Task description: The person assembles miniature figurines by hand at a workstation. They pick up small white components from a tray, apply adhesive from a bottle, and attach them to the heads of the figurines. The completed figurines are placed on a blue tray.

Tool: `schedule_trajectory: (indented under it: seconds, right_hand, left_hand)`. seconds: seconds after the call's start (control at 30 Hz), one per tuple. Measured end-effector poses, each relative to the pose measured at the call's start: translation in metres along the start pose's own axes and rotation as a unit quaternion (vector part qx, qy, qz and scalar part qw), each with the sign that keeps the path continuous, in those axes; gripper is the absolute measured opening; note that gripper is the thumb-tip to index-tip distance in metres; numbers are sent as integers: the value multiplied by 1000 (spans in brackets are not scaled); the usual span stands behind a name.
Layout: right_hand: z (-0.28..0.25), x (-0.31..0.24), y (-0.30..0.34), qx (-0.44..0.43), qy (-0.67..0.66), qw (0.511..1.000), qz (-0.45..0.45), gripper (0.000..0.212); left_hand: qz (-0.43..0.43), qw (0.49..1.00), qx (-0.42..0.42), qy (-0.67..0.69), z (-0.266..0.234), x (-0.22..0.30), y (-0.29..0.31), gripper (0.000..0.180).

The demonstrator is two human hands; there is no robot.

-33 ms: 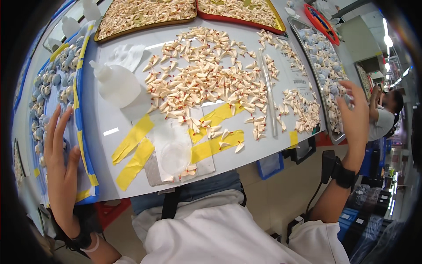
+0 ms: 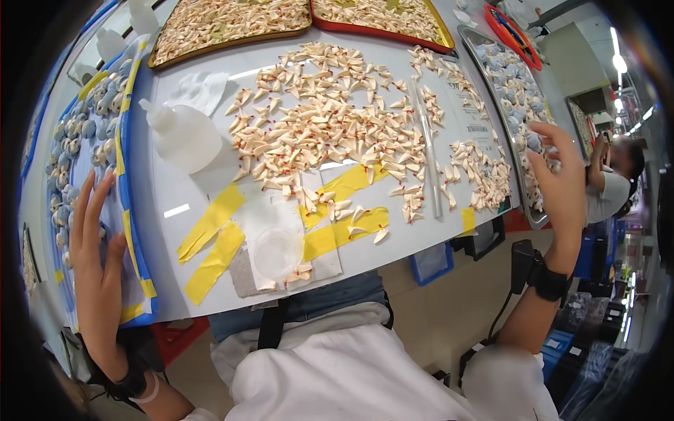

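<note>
My left hand is over the near end of a blue-lined tray with yellow tape along its edge. Its fingers are stretched out and spread, with nothing seen in them. Blue-and-white round pieces fill that tray's far part. At the right, my right hand is above a metal tray of similar round pieces. Its thumb and forefinger are curved and apart, the tips on either side of one round piece; no grip on it shows. Between my hands lie many small cream pointed pieces with red tips.
A white squeeze bottle stands left of the pile. Two shallow trays of cream pieces lie at the back. A clear rod, yellow tape and a clear round dish are on the table. Another person is at far right.
My right hand has shifted slightly left over the metal tray, its thumb and forefinger moving to either side of a round piece. My left hand has hardly moved.
</note>
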State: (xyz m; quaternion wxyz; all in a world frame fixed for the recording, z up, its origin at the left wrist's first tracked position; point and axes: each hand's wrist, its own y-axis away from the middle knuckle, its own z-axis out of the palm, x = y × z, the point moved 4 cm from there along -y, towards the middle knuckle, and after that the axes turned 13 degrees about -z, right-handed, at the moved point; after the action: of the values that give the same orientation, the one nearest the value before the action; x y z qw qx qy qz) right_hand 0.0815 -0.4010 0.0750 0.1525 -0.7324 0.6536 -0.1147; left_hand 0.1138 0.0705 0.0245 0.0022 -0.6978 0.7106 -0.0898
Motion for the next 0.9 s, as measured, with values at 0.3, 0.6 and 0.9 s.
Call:
schedule_trajectory:
  seconds: [0.3,0.6,0.9]
  right_hand:
    - [44,-35,-18,-115,-126,985,-21,14]
    - [45,-44,-15,-108,-74,991,-29,8]
    - [32,-40,-14,-31,-221,975,14,16]
  left_hand:
    - [-252,961,-11,112,-15,-60,18,36]
    - [-134,966,21,219,-21,-36,30,21]
    - [-91,911,117,384,-27,-30,43,20]
